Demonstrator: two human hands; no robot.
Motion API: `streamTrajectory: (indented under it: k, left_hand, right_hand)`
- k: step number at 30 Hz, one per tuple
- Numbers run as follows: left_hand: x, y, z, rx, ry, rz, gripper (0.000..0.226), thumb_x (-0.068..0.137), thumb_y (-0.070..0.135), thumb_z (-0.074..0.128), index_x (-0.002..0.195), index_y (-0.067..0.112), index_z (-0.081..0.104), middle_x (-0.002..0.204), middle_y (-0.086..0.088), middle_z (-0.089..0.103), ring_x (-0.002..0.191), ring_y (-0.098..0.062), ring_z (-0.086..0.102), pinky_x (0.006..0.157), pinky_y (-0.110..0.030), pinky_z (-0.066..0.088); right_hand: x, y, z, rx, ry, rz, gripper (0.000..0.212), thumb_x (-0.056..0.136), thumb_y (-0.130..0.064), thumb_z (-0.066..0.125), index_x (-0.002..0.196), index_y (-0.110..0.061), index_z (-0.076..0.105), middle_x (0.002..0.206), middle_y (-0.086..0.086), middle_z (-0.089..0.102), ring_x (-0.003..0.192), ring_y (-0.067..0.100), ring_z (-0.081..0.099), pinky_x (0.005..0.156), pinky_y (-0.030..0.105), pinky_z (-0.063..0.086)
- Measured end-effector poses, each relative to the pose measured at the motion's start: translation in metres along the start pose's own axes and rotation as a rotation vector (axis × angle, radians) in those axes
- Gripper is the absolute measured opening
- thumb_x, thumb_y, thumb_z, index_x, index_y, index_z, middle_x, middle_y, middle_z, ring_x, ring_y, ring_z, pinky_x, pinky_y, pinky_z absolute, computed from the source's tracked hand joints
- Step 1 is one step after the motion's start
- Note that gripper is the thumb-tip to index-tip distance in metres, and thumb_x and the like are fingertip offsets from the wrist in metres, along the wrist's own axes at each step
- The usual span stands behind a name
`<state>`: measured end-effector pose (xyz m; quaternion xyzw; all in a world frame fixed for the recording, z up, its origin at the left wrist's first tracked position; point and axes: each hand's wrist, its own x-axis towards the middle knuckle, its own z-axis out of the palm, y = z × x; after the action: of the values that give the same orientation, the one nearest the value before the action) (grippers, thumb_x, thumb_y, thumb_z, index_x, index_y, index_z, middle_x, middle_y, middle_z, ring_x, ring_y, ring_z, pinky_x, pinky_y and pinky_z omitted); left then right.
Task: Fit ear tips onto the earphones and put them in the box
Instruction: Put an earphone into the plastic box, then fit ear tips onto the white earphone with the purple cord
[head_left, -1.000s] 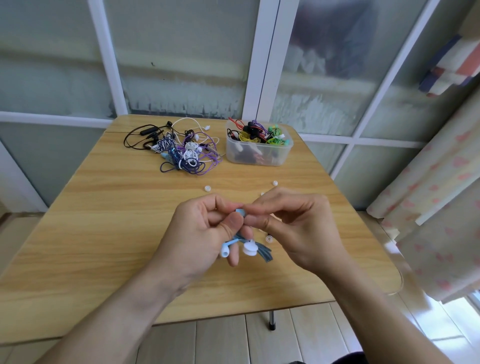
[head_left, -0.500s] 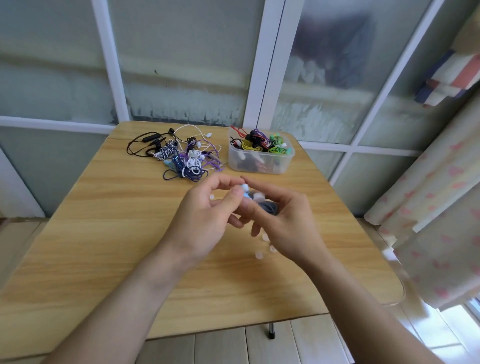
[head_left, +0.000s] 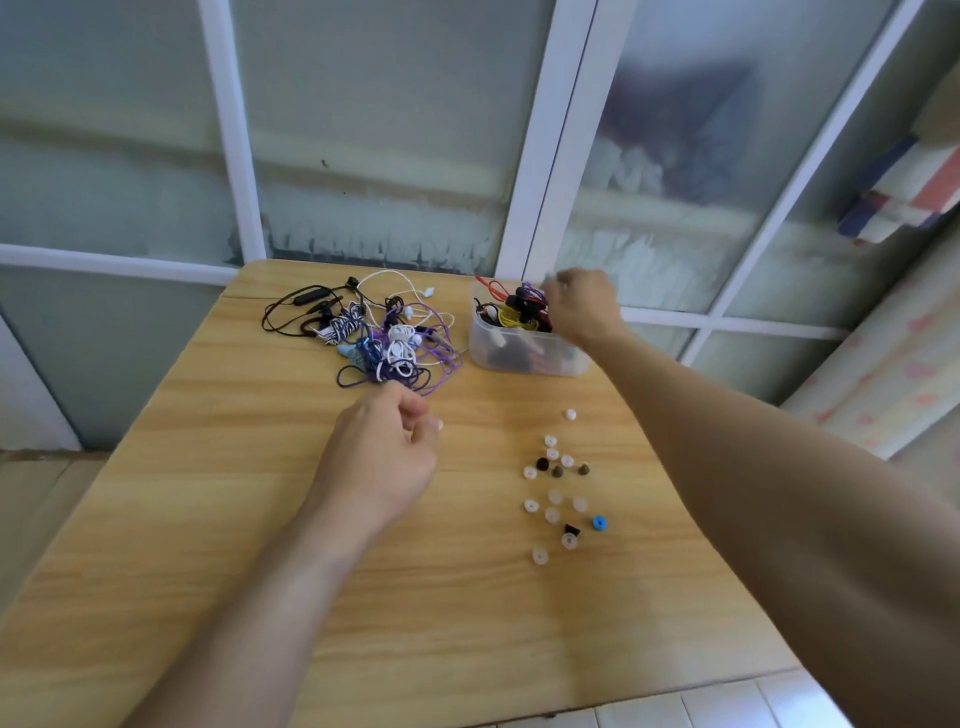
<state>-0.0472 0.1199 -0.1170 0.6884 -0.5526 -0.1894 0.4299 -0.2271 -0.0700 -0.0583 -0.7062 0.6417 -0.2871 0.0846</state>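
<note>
- Right hand (head_left: 581, 306) over the clear plastic box (head_left: 524, 349) at the table's (head_left: 208, 519) far edge; blurred, grip cannot be told.
- Left hand (head_left: 382, 452) hovers near the tangled earphone pile (head_left: 384, 338), fingers loosely curled, holding nothing visible.
- Loose ear tips (head_left: 558, 488) scattered between box and near edge.
- Box holds coiled earphones (head_left: 514, 309).

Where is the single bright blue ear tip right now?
In the head view, the bright blue ear tip lies on the wooden table, at the right edge of the scattered loose ear tips, just right of a small black ear tip.
</note>
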Motion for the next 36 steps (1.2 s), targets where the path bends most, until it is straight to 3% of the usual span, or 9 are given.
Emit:
streamTrajectory:
  k: [7, 12, 15, 19, 23, 26, 29, 32, 36]
  left_hand:
    - [0.002, -0.007, -0.004, 0.03, -0.033, -0.012, 0.004, 0.087, 0.021, 0.063, 0.09, 0.018, 0.066, 0.073, 0.013, 0.06, 0.072, -0.015, 0.056, 0.066, -0.021, 0.037]
    - [0.002, -0.009, -0.009, 0.038, -0.039, -0.001, 0.004, 0.087, 0.023, 0.063, 0.088, 0.019, 0.065, 0.075, 0.012, 0.061, 0.072, -0.013, 0.056, 0.067, -0.023, 0.04]
    - [0.003, -0.008, -0.013, 0.032, -0.021, -0.013, 0.004, 0.087, 0.023, 0.063, 0.088, 0.02, 0.066, 0.076, 0.011, 0.063, 0.074, -0.015, 0.059, 0.069, -0.026, 0.045]
    - [0.002, -0.005, -0.016, 0.043, -0.043, -0.028, 0.005, 0.088, 0.024, 0.062, 0.085, 0.021, 0.064, 0.075, 0.01, 0.064, 0.076, -0.016, 0.061, 0.071, -0.029, 0.05]
    - [0.003, -0.006, -0.023, 0.05, -0.038, -0.025, 0.007, 0.088, 0.024, 0.061, 0.084, 0.021, 0.065, 0.074, 0.009, 0.065, 0.075, -0.013, 0.061, 0.069, -0.027, 0.049]
    - [0.006, -0.005, -0.025, 0.046, -0.014, -0.016, 0.008, 0.088, 0.023, 0.061, 0.083, 0.021, 0.066, 0.073, 0.009, 0.065, 0.073, -0.014, 0.06, 0.067, -0.025, 0.044]
    - [0.006, -0.004, -0.024, 0.041, -0.016, -0.013, 0.007, 0.088, 0.023, 0.061, 0.082, 0.021, 0.066, 0.072, 0.01, 0.064, 0.073, -0.014, 0.06, 0.065, -0.024, 0.042]
    - [0.005, -0.006, -0.024, 0.034, -0.01, 0.002, 0.007, 0.087, 0.021, 0.062, 0.081, 0.021, 0.066, 0.072, 0.011, 0.064, 0.073, -0.015, 0.059, 0.064, -0.022, 0.039]
    - [0.003, -0.005, -0.025, -0.003, 0.036, 0.028, 0.005, 0.087, 0.018, 0.063, 0.083, 0.019, 0.066, 0.069, 0.011, 0.061, 0.065, -0.004, 0.056, 0.059, -0.018, 0.034]
  right_hand:
    - [-0.014, -0.006, 0.007, -0.303, -0.112, -0.101, 0.037, 0.105, -0.02, 0.018, 0.114, -0.004, 0.051, 0.11, 0.028, 0.06, 0.101, 0.044, 0.054, 0.092, 0.049, 0.043]
    - [-0.033, -0.032, 0.005, -0.046, 0.234, -0.293, 0.029, 0.1, -0.022, 0.041, 0.109, -0.006, 0.063, 0.109, 0.017, 0.065, 0.104, 0.036, 0.056, 0.088, 0.043, 0.044]
    - [-0.051, -0.071, 0.026, 0.033, -0.051, -0.411, 0.021, 0.09, -0.02, 0.054, 0.1, -0.012, 0.07, 0.094, 0.009, 0.073, 0.089, 0.028, 0.066, 0.077, 0.037, 0.053]
    - [-0.06, -0.104, 0.066, -0.06, -0.251, -0.281, 0.024, 0.084, -0.033, 0.062, 0.073, -0.012, 0.058, 0.072, 0.007, 0.059, 0.069, 0.026, 0.054, 0.054, 0.027, 0.039]
    - [-0.055, -0.096, 0.086, -0.014, -0.266, -0.09, 0.035, 0.075, -0.026, 0.068, 0.054, -0.013, 0.044, 0.051, 0.001, 0.041, 0.049, 0.019, 0.04, 0.041, 0.022, 0.027]
    - [-0.053, -0.09, 0.078, 0.196, -0.228, 0.054, 0.019, 0.073, -0.021, 0.067, 0.059, -0.009, 0.062, 0.05, 0.001, 0.044, 0.051, 0.018, 0.041, 0.047, 0.022, 0.035]
    - [-0.051, -0.081, 0.064, 0.44, -0.164, 0.168, 0.018, 0.076, -0.013, 0.059, 0.06, -0.004, 0.059, 0.056, 0.007, 0.043, 0.056, 0.019, 0.036, 0.053, 0.026, 0.032]
    - [-0.051, -0.072, 0.056, 0.673, -0.133, 0.282, 0.025, 0.077, -0.009, 0.055, 0.083, 0.014, 0.064, 0.065, 0.01, 0.052, 0.062, 0.018, 0.046, 0.055, 0.03, 0.033]
    - [-0.071, -0.07, 0.039, 0.961, -0.203, 0.312, 0.01, 0.09, -0.005, 0.06, 0.087, -0.012, 0.067, 0.085, 0.01, 0.065, 0.075, 0.021, 0.062, 0.057, 0.027, 0.05]
